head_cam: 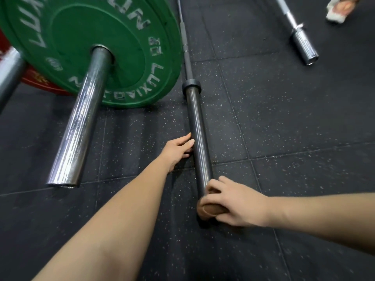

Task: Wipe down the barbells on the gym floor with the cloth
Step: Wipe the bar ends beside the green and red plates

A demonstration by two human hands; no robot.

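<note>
- Black, speckled rubber floor (pixel 284 128) tiles ran under everything in view.
- At far left a loaded barbell (pixel 81 118) lay on the floor. Its chrome sleeve pointed toward the camera and passed through a green plate (pixel 81 37), with a red plate (pixel 34 78) partly hidden behind it.
- Just right of the green plate lay a dark barbell (pixel 197 128). Its collar (pixel 191 86) sat close to the plate's rim and its sleeve ran down toward the hands.
- The left hand (pixel 178 149) reached in from the lower left. Its fingers were nearly straight and laid against the left side of the dark sleeve at about mid-length, gripping nothing.
- The right hand (pixel 237 203) came in from the right. Its fingers were curled over a brown cloth (pixel 209 209), clasping it around the near end of the dark sleeve.
- The cloth covered the sleeve's tip, nearer the camera than the left hand.
- At upper right a chrome barbell (pixel 302 43) lay well apart from both hands.
- In the top right corner another person's hand (pixel 345 5) held a white cloth (pixel 336 15) beside the chrome bar.
</note>
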